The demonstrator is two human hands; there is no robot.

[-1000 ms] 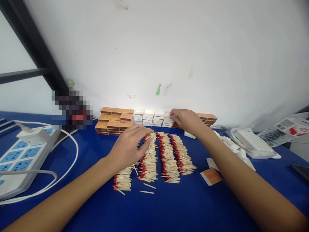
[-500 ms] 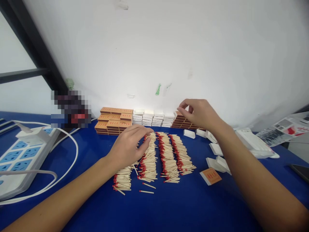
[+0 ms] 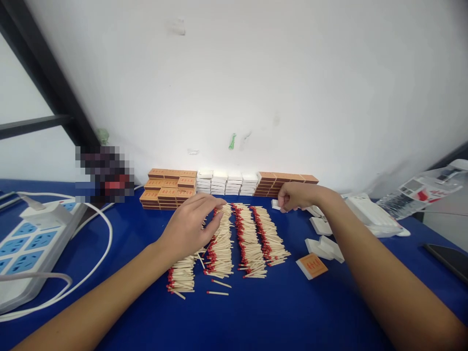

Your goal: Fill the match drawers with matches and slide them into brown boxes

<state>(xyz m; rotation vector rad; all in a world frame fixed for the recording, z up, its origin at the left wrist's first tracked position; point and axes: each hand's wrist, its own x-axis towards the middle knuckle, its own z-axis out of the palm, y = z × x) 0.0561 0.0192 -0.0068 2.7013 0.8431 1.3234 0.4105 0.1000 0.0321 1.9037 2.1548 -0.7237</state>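
My left hand [image 3: 195,222] is held over the left rows of red-headed matches [image 3: 219,248], thumb apart from the fingers and nothing visible between them. At the far side of the table, my right hand [image 3: 294,196] has its fingers curled down onto a small white matchbox tray [image 3: 276,204], which they partly hide. Just behind that hand is a stack of orange-brown matchbox sleeves [image 3: 266,181]. More loose white trays [image 3: 320,247] lie under and beside the right forearm. Nearer to me is a single orange matchbox [image 3: 312,265].
Orange matchboxes [image 3: 168,192] and stacked white trays [image 3: 218,184] line the wall. A power strip [image 3: 40,243] with white cables lies at the left. To the right are a plastic-wrapped package [image 3: 376,214] and a dark phone-like object [image 3: 448,261].
My right hand has come down from above the sleeve stack to the white tray in front of it. The left hand stays over the matches. The view has shifted slightly.
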